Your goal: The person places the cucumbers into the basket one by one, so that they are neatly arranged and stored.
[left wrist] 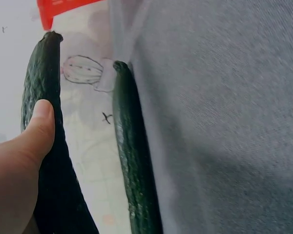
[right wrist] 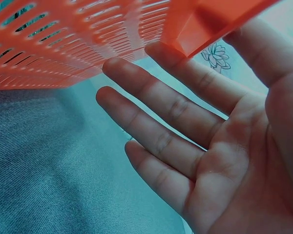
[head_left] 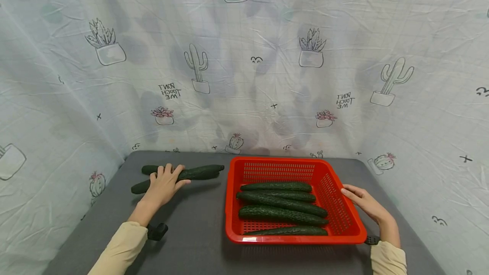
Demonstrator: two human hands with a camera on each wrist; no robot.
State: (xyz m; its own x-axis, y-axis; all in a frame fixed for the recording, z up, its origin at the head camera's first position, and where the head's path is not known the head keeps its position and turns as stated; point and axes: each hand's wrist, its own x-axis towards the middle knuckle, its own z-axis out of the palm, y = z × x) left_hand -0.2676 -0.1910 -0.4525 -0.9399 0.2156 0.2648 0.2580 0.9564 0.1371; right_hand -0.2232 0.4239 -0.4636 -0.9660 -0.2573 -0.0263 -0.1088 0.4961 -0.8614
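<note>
My left hand (head_left: 163,185) lies over two dark green cucumbers at the left of the table. It holds the nearer cucumber (left wrist: 53,146), with the thumb along its side in the left wrist view. The farther cucumber (left wrist: 132,151) lies beside it on the grey cloth, apart from the thumb. My right hand (head_left: 367,203) is at the right side of a red plastic basket (head_left: 296,239). Its thumb touches the rim, while the other fingers (right wrist: 166,105) stretch out, fairly straight, under the rim outside the slotted wall. Several cucumbers (head_left: 282,204) lie side by side inside the basket.
A grey cloth covers the table (head_left: 191,224). Behind it and along both sides hangs a pale curtain (head_left: 252,96) printed with cacti. The basket's left wall stands a little to the right of the cucumber tips.
</note>
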